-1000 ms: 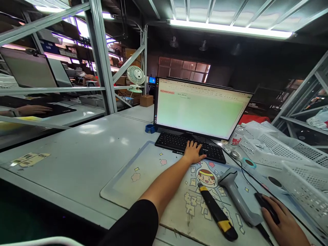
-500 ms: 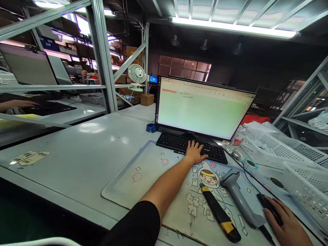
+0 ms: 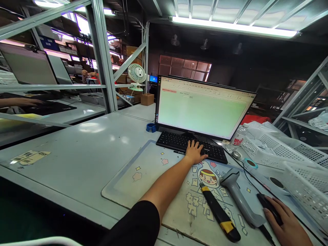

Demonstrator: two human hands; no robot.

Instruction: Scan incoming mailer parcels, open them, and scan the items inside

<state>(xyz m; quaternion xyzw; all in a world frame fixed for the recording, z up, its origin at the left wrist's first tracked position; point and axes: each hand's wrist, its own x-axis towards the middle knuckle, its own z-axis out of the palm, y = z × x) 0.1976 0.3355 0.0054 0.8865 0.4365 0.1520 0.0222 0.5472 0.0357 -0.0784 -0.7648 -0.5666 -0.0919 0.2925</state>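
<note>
My left hand (image 3: 195,152) rests with spread fingers on the black keyboard (image 3: 176,142) in front of the monitor (image 3: 202,107), which shows a pale green window. My right hand (image 3: 287,223) covers a black mouse (image 3: 266,202) at the lower right, fingers curled over it. Between the hands, on the cartoon desk mat (image 3: 153,167), lie a grey handheld barcode scanner (image 3: 238,196) and a black-and-yellow utility knife (image 3: 220,217).
White plastic baskets (image 3: 289,153) stand at the right, with a bottle (image 3: 237,138) and tape rolls near them. A blue tape roll (image 3: 151,127) sits left of the monitor. Metal shelving posts (image 3: 101,58) separate a neighbouring desk where another person's hand (image 3: 22,101) rests. Stickers (image 3: 29,157) lie at the left.
The view shifted slightly right and down a second ago, then held still. Both my hands stay on the keyboard and mouse. The other person's hand at the left moved a little.
</note>
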